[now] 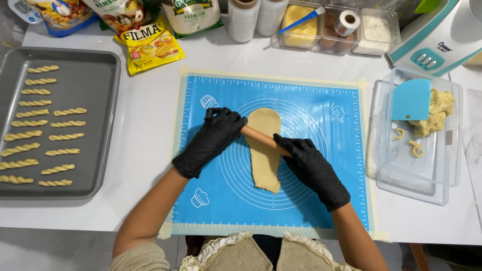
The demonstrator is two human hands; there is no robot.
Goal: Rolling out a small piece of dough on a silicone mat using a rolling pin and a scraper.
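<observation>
Surface: white tabletop [150,100], seen from above, with a blue silicone baking mat [341,200] taped flat at the middle of the near edge.
Dough: long pale strip of rolled dough [264,165] lying lengthwise at the mat's centre, over its printed rings.
Pin: slim wooden rolling pin [259,138] slanted across the strip's upper half, touching it.
Left hand: black-gloved left hand [213,138] pressed on the pin's far-left end, fingers spread and loose, grip not closed round it.
Right hand: black-gloved right hand [312,165] lying over the pin's near-right end, fingers curled over the top; whether they wrap fully round cannot be told.
Left edge: grey metal baking tray [103,75] carrying two columns of twisted dough sticks [42,120].
Right edge: clear plastic box [401,175] holding a lump of yellow dough [437,113] and a light-blue plastic scraper [410,99].
Far edge: food packets, two rolls of clear film, small clear tubs.
</observation>
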